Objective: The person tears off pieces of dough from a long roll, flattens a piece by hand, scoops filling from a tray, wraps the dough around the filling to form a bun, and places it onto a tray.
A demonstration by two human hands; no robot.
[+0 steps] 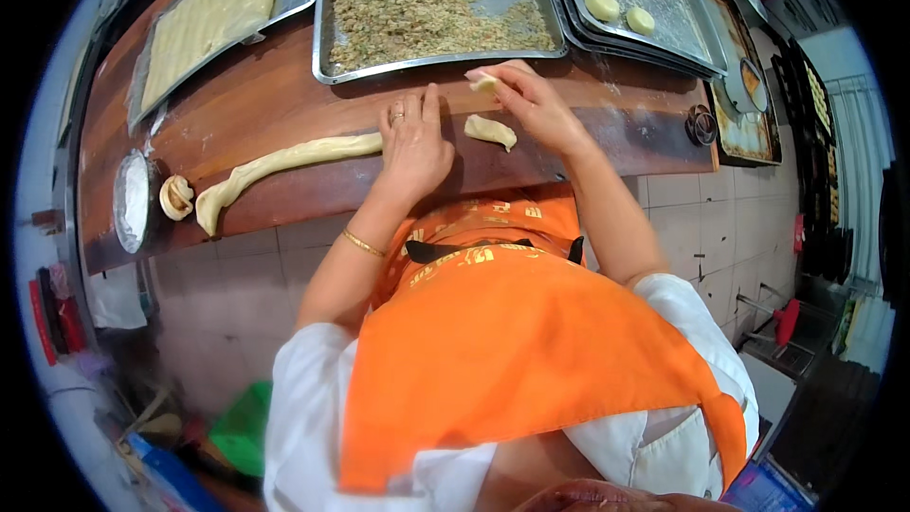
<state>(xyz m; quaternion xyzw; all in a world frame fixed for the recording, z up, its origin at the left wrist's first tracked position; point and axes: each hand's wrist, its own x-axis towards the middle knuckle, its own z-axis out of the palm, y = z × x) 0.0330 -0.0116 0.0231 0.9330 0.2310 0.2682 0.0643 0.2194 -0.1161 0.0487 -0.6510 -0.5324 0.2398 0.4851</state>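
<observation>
Head view. The long, pale-yellow, smooth dough rope (284,165) lies along the near part of the brown wooden tabletop (616,118), its right end running under the left hand (415,144). That hand lies over the rope with its fingers extended; whether they grip it cannot be told, since the palm hides the contact. The right hand (526,100) is raised off the wood, with a small, pale scrap of dough (484,83) pinched at its fingertips. The step in hand is judged to be dividing the rope into portions.

Recommended practice: steady the rope lightly near its end, without flattening it; pinch close to the steadying hand and part the dough with a short, clean twist rather than a long pull, which would likely thin the neck. Judge each portion against the last for evenness, and lay portions apart, as soft dough will probably stick where pieces touch.

Condition: the rope curves gently and is uneven in thickness, with a folded, broader left end beside a cream-and-brown coiled dough piece (176,197). A short, pale-yellow, stubby dough portion (488,131) lies on the wood between the hands, touching neither; its right end is ragged. The surface appears supple and slightly glossy, with no cracks discernible.
</observation>
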